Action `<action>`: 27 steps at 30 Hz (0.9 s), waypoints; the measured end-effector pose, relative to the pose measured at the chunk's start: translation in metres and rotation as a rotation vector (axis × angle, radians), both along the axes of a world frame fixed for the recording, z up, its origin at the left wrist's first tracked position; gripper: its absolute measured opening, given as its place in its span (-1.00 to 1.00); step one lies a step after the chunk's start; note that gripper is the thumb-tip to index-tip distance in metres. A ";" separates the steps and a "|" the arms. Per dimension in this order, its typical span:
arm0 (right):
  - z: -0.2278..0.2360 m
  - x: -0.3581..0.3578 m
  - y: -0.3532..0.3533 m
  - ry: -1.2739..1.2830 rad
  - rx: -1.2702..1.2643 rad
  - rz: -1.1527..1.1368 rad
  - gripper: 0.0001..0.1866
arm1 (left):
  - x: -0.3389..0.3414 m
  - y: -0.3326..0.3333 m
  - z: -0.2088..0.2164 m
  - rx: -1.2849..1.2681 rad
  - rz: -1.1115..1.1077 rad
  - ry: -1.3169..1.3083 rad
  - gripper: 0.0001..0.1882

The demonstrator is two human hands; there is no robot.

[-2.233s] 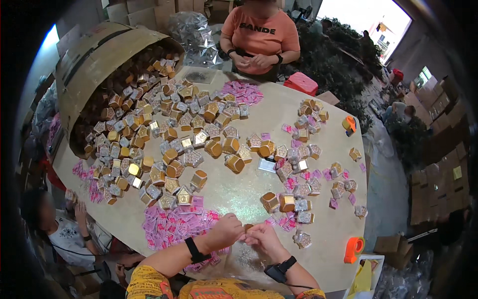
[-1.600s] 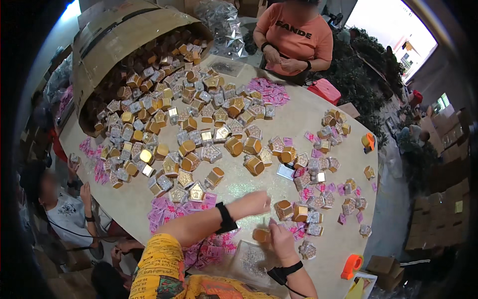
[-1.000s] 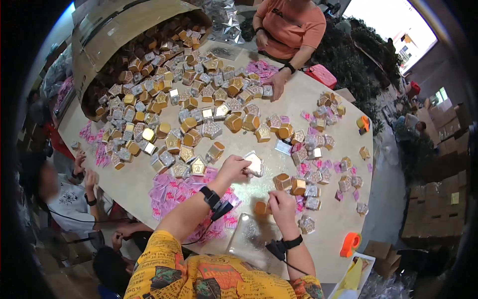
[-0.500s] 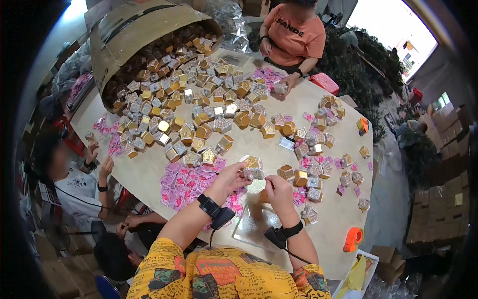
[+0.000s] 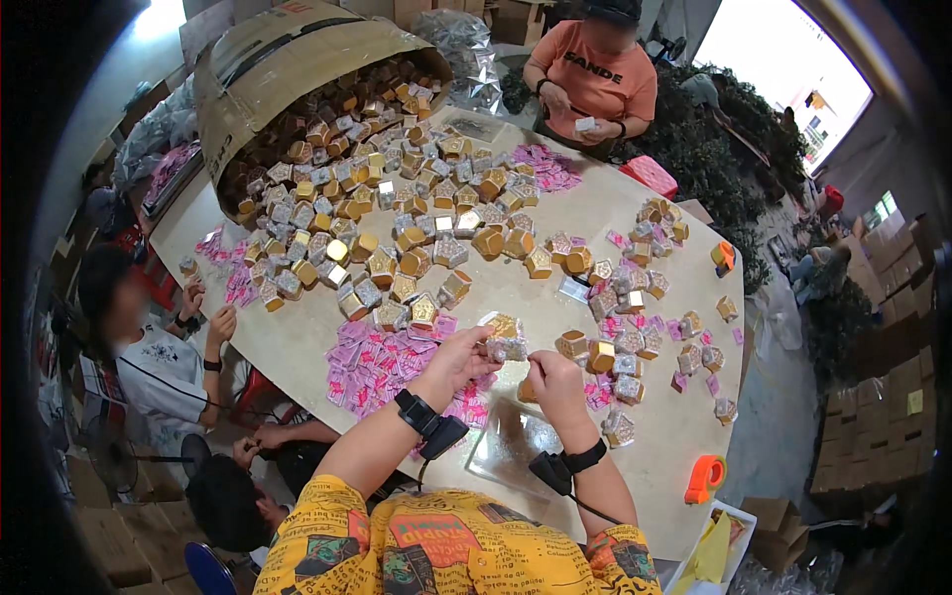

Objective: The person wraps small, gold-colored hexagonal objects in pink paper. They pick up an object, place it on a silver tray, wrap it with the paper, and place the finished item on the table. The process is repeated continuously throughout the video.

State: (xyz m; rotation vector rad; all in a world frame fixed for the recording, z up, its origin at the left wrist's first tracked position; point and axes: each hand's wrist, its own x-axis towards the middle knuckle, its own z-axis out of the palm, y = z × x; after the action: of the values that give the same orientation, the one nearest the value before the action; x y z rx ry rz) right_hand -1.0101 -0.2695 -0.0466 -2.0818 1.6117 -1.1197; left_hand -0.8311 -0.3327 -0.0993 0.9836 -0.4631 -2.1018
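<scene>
My left hand (image 5: 459, 358) holds a small silver-and-gold box (image 5: 504, 337) up over the beige table (image 5: 307, 347). Just right of it, my right hand (image 5: 555, 376) is pinched at the same box's side, with another gold box (image 5: 527, 391) under its fingers; whether it grips that one I cannot tell. A heap of pink packets (image 5: 382, 365) lies under my left forearm. A clear plastic sheet (image 5: 516, 446) lies on the table below my hands. Both wrists wear black bands.
Several gold and silver boxes (image 5: 397, 228) spill from a big cardboard drum (image 5: 297, 89) at the far left. More boxes (image 5: 635, 297) lie at the right. A person in orange (image 5: 593, 84) sits opposite. A person in white (image 5: 159, 357) sits at left. An orange tape dispenser (image 5: 704, 478) is near right.
My left hand reached out over the table, picked up a small box and brought it back toward me. My right hand came up to meet it.
</scene>
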 end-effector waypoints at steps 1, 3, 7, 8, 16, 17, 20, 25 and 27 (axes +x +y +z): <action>0.000 0.000 0.000 0.005 0.006 0.003 -0.91 | 0.001 0.000 -0.001 -0.006 0.005 0.007 -0.69; -0.002 0.001 0.000 0.015 0.019 0.010 -0.91 | 0.001 0.001 -0.003 -0.021 0.016 0.013 -0.70; -0.003 -0.001 -0.001 0.047 0.046 0.016 -0.91 | 0.000 0.002 0.001 -0.028 0.035 -0.016 -0.73; -0.004 -0.001 -0.001 0.055 0.044 0.017 -0.90 | 0.000 0.002 0.003 -0.023 0.039 -0.032 -0.74; -0.007 -0.003 -0.001 0.105 0.054 0.027 -0.92 | -0.004 0.005 0.004 -0.068 0.043 -0.160 -0.77; -0.007 -0.002 -0.001 0.112 0.061 0.020 -0.92 | -0.004 0.006 0.004 -0.079 0.040 -0.175 -0.77; -0.012 -0.001 0.000 0.087 0.000 -0.006 -0.92 | -0.011 0.010 0.009 -0.074 0.119 -0.252 -0.79; 0.004 -0.001 0.003 -0.534 0.425 0.029 -0.86 | -0.009 0.012 0.019 -0.089 0.011 -0.208 -0.79; -0.002 -0.006 0.003 -0.763 0.566 0.082 -0.83 | -0.011 0.010 0.014 -0.071 -0.022 -0.169 -0.76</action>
State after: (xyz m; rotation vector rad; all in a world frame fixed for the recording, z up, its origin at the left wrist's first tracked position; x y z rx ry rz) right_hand -1.0162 -0.2666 -0.0488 -1.1451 1.2394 -1.0729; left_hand -0.8423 -0.3225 -0.0851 1.1244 -0.6310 -2.0155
